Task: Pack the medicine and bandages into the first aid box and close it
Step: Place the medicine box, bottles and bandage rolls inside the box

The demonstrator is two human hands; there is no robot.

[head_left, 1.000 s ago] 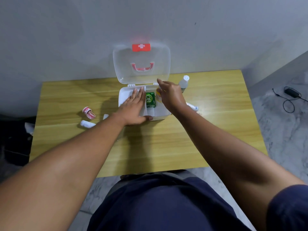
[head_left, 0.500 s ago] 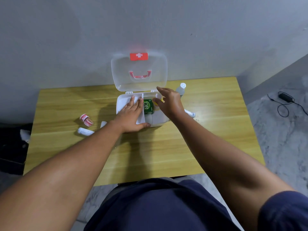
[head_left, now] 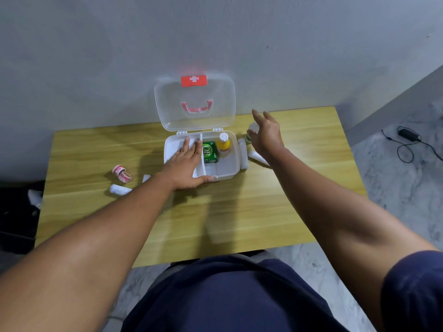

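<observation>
Surface: yellow wood table (head_left: 299, 200), far edge against a grey wall (head_left: 96, 56); marbled floor (head_left: 395, 188) off the right edge w/ a black charger (head_left: 408, 134) + cable.
Box: first aid box (head_left: 230, 172) sits mid-table by the far edge. Its clear lid (head_left: 172, 104) is swung upright in front of the wall, red cross tab on top.
Inside: green carton (head_left: 210, 153) and yellow bottle (head_left: 223, 143), white cap, side by side in the right compartment, bottle upright.
L hand: left hand (head_left: 185, 167) lies flat, fingers straight, palm down over the left compartment, thumb along the box's near rim.
R hand: right hand (head_left: 267, 135) has its fingers spread, in the air just right of the box near the far edge, holding nothing.
Behind R hand: white bottle (head_left: 251, 130), partly hidden by the fingers; touching or not, can't tell.
Right of box: bandage roll (head_left: 243, 154) just beside the box's right wall; white tube (head_left: 257, 158) next to it, by the R wrist.
Left side: tape rolls (head_left: 122, 173), red-white, a second bandage roll (head_left: 119, 190) and a small white piece (head_left: 146, 178), all apart from the box, beside the L forearm.
</observation>
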